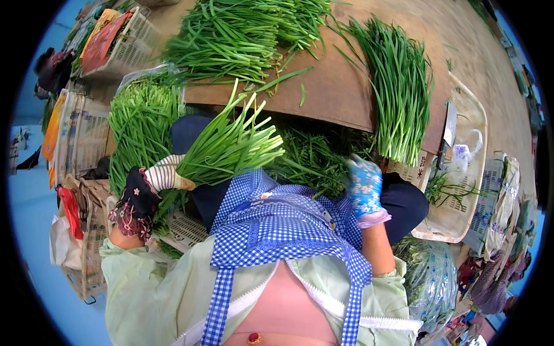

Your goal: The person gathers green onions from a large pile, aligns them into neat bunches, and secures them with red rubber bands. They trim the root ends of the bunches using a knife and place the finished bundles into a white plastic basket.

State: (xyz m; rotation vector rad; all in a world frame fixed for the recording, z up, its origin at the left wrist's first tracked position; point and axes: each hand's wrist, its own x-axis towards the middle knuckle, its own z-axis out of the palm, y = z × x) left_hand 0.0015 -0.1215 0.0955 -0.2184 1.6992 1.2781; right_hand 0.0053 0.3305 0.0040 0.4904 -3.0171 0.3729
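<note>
My left hand (167,175), in a striped glove with a dark floral cuff, is closed around a bunch of garlic chives (231,141). Their pale cut ends point up and to the right, over my lap. My right hand (365,187), in a blue flowered glove, hovers above my right knee, its fingers stretched forward and slightly blurred. Nothing shows in it. Loose chive leaves (311,158) lie heaped between my knees, under the board's near edge. Another neat bundle of chives (398,86) rests at the right side of the brown board (340,109).
A large pile of chives (231,40) covers the board's far left. Upright chives (141,109) fill a bag beside my left knee. A knife (447,132) lies by a white plastic crate (461,222) at right. More crates (86,127) stand at left, and a stuffed clear bag (430,277) sits behind my right elbow.
</note>
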